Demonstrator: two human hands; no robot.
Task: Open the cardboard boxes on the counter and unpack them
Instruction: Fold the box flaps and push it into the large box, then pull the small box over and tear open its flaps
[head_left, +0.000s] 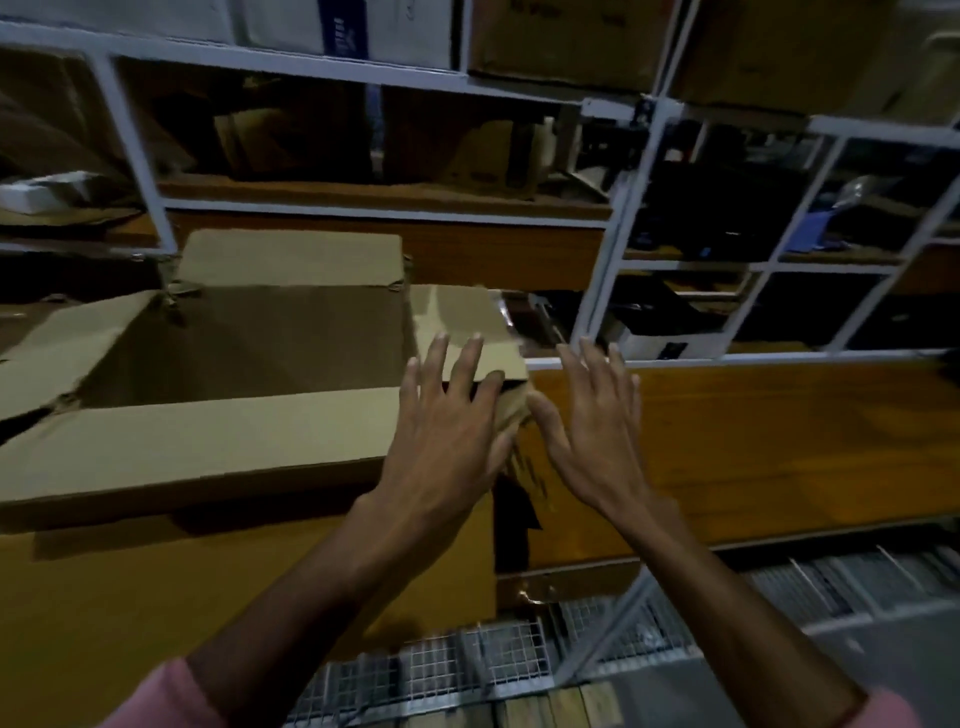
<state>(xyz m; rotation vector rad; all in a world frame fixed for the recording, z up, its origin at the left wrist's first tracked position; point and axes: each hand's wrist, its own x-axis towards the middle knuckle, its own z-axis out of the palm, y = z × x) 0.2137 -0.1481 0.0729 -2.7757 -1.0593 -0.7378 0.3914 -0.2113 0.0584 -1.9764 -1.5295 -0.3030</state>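
A large cardboard box stands on the wooden counter with all its flaps folded outward, so its dark inside shows; I cannot see any contents. My left hand lies flat with fingers spread over the box's near right corner, touching the right flap. Just right of that corner my right hand hovers above the counter, fingers straight and spread, holding nothing.
A white metal shelf frame rises behind and right of the box, its shelves holding more cardboard boxes and dark items. Wire mesh lies below the counter's front edge.
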